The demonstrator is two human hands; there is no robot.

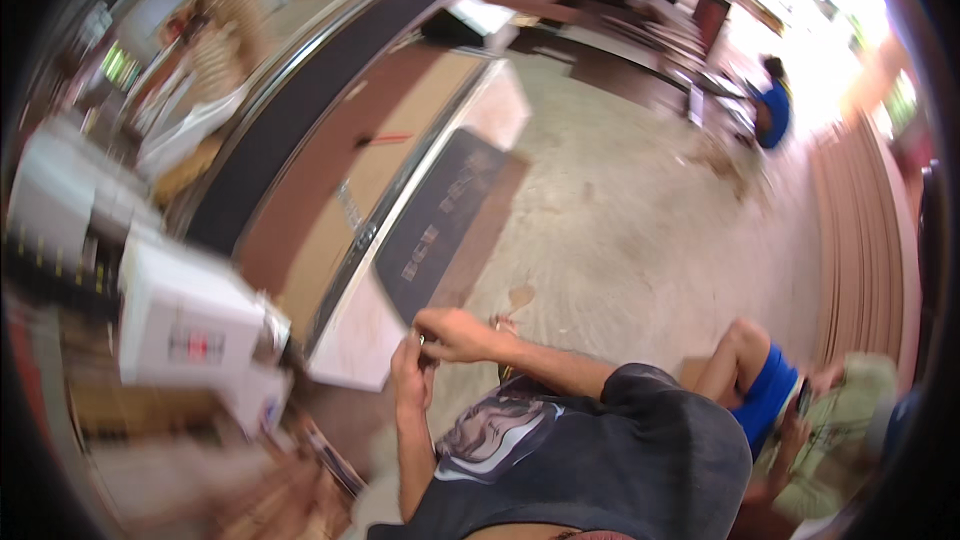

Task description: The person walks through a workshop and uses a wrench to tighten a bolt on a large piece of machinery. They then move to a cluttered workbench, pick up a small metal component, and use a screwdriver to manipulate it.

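In front of my chest my two hands meet, close to the near end of a long machine with a white edge. My right hand reaches in from the right with its fingers curled inward. My left hand comes up from below, its fingers closed against the right one's. A small shiny spot shows where the fingers come together; it is too small and blurred to name. Whatever else may lie between the fingers is hidden.
The long machine's bed bears brown board and a red-handled tool. A white machine housing stands at the left. One person is close by on my right; another in blue crouches farther off. Stacked boards line the right.
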